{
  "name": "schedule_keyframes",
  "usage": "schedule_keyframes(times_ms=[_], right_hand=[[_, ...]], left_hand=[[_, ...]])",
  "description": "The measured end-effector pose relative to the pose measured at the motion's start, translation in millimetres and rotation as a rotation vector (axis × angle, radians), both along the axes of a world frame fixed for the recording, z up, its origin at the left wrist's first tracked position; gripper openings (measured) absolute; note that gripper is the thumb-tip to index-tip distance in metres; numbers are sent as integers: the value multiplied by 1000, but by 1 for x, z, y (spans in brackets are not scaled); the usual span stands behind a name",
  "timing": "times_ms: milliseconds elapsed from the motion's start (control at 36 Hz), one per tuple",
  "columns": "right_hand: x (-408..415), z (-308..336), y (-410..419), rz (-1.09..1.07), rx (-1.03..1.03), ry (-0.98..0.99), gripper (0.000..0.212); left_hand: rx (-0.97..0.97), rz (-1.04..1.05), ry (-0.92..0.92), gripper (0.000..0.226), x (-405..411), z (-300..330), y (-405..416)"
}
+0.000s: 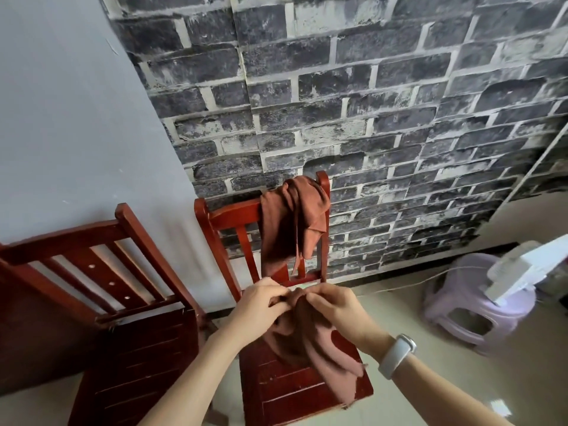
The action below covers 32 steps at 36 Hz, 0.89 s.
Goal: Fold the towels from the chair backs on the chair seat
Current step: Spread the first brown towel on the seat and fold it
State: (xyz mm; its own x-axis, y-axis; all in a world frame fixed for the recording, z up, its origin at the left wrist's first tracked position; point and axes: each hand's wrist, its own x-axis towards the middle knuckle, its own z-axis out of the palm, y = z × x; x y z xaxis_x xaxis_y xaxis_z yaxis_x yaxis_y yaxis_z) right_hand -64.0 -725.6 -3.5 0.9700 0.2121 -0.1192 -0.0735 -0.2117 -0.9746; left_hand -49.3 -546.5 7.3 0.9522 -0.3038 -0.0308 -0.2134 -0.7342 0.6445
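We've got both the left hand (261,299) and right hand (330,302) pinching the towel (310,348) at its top edge, the rest hanging toward us over the chair seat (292,392).

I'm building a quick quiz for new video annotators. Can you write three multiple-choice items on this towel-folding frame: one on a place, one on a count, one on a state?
1. Where does the towel that is not in the hands hang?
A. On the back of the right-hand chair
B. On the lilac stool
C. On the seat of the left-hand chair

2. How many red wooden chairs show?
A. One
B. Two
C. Three

3. What are the two hands doing?
A. Resting flat on the seat
B. Both pinching the same towel
C. Hanging with nothing in them

Answers:
1 A: the hanging towel is draped over the top rail of the right-hand chair.
2 B: the left-hand chair stands beside it, and no third shows.
3 B: the left hand and right hand grip the held towel at its top, above the seat.
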Motion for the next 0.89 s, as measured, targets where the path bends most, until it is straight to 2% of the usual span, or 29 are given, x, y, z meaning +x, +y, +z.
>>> schedule_keyframes(times_ms=[83, 167, 250, 306, 444, 528, 639, 750, 889], right_hand=[[-7, -21, -14, -122, -5, 106, 18], [-14, -41, -29, -193, -113, 286, 17], [-16, -55, -32, -162, -135, 507, 32], [-13, -59, -28, -157, 4, 616, 40], [0, -49, -11, -54, 404, 761, 34], [7, -47, -2, -69, 523, 712, 23], [16, -55, 0, -260, 392, 548, 16], [26, -54, -23, -497, 347, 354, 18], [32, -61, -64, -612, 116, 254, 22]], left_hand=[[-61, 47, -53, 24, -1, -4, -5], [-142, 100, -101, 24, -1, -1, -12], [-189, 98, -145, 24, 0, 4, -18], [-210, 82, -164, 23, 0, 8, -20], [-233, 147, -215, 21, 1, 10, -12], [-237, 194, -224, 20, 3, 10, -2], [-260, 251, -178, 18, 4, 8, 13], [-221, 367, 45, 17, 10, -2, 41], [-218, 451, 278, 17, 7, -23, 80]])
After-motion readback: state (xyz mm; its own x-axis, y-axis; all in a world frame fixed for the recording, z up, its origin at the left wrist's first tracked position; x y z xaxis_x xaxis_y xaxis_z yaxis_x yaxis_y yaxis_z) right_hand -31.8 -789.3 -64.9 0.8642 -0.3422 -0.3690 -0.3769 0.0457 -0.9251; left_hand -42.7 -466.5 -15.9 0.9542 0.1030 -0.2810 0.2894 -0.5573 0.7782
